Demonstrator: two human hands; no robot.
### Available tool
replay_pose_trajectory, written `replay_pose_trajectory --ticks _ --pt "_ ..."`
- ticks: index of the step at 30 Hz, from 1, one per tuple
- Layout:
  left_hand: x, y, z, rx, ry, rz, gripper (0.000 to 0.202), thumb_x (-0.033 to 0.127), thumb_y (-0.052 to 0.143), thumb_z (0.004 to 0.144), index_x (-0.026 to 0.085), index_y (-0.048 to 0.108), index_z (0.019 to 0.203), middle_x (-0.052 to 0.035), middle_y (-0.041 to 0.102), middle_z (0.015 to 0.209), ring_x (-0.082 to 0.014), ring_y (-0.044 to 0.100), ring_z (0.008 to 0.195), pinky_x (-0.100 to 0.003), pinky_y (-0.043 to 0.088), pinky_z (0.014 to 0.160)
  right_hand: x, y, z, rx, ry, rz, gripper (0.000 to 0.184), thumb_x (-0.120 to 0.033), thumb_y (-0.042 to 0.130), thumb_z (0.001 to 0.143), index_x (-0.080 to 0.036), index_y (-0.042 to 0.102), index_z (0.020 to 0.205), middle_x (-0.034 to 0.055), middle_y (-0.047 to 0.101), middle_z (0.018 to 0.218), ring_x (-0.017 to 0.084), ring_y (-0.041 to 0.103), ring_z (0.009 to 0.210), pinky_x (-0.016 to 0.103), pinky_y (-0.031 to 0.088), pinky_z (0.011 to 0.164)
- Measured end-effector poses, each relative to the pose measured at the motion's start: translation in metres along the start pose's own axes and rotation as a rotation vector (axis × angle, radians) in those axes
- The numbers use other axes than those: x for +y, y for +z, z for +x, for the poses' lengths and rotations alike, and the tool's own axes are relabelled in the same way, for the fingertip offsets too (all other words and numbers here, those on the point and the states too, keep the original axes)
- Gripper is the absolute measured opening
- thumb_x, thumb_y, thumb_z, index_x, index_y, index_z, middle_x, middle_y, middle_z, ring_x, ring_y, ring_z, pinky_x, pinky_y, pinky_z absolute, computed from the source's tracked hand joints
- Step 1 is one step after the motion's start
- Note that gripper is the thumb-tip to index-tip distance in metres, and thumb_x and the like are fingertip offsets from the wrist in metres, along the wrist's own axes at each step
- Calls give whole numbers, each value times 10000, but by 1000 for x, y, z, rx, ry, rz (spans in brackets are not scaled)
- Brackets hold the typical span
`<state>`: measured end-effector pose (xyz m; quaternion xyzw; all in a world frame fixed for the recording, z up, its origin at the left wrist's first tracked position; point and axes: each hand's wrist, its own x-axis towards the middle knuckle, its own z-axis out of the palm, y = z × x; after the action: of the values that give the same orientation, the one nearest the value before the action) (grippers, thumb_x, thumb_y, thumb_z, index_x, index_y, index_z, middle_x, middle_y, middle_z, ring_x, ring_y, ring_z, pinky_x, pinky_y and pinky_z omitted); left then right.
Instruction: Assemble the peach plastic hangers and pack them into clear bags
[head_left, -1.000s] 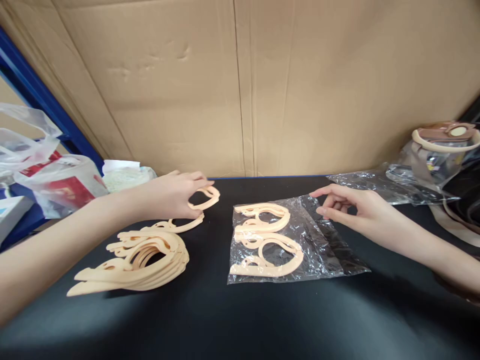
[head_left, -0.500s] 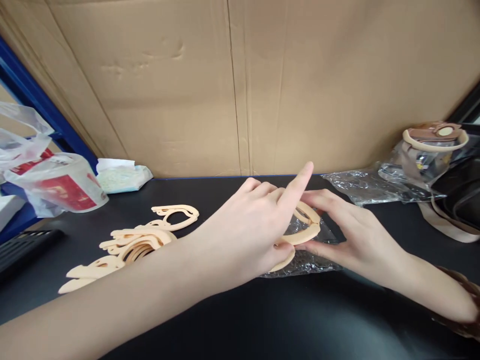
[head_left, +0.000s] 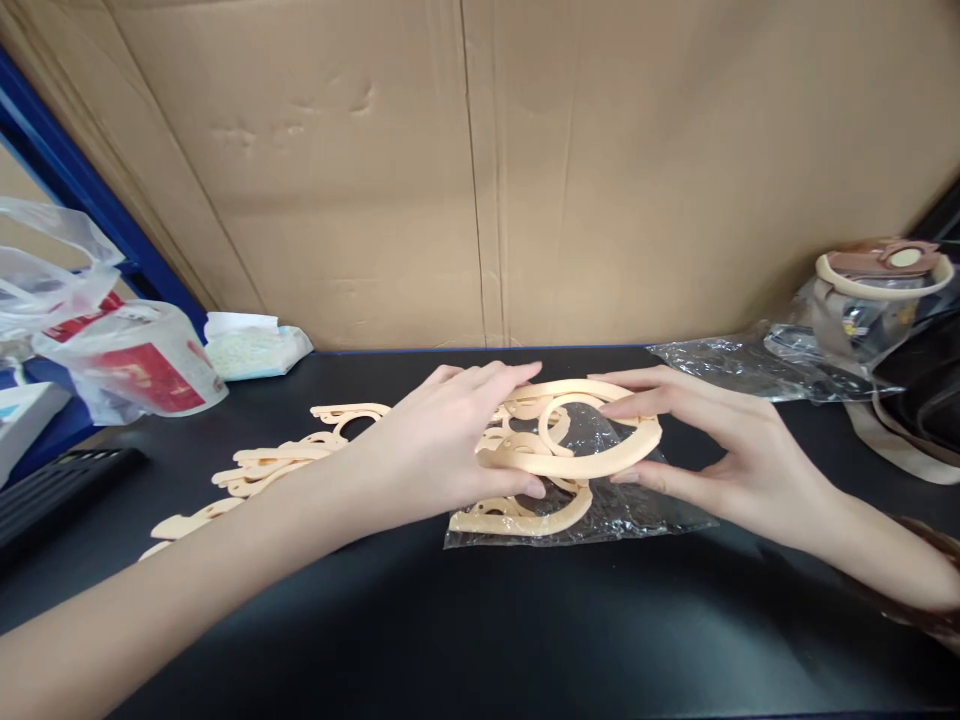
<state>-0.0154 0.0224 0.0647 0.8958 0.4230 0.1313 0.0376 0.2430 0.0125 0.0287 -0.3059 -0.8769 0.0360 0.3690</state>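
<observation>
Both hands hold one peach-coloured plastic handle piece point(head_left: 577, 462) just above a clear plastic bag point(head_left: 645, 505) that lies on the black table point(head_left: 480, 620). My left hand point(head_left: 442, 445) grips its left end, thumb underneath. Its right end sits between the fingers and thumb of my right hand point(head_left: 712, 450). Similar peach pieces point(head_left: 525, 520) lie in the bag beneath. A loose pile of the same pieces point(head_left: 262, 470) lies to the left, partly hidden behind my left forearm.
A cardboard wall point(head_left: 480, 170) closes the back of the table. At the left stand a white plastic bag with red print point(head_left: 127, 365) and a tissue pack point(head_left: 251, 345). Crumpled clear film point(head_left: 727, 365) and a bottle with a beige-ringed lid point(head_left: 877, 290) sit at the right.
My left hand carried a peach piece from the pile on the left over to the bag. My right hand came up and took hold of its other end.
</observation>
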Motion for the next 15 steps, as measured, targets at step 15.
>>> replay_pose_trajectory --ticks 15 --pt "23 24 -6 297 113 206 715 506 673 842 147 410 1400 -134 568 1363 -321 502 1243 -476 359 1055 -2 0 0 -78 -38 -313 597 -466 628 884 -267 396 1396 84 574 1366 288 571 1212 431 490 990"
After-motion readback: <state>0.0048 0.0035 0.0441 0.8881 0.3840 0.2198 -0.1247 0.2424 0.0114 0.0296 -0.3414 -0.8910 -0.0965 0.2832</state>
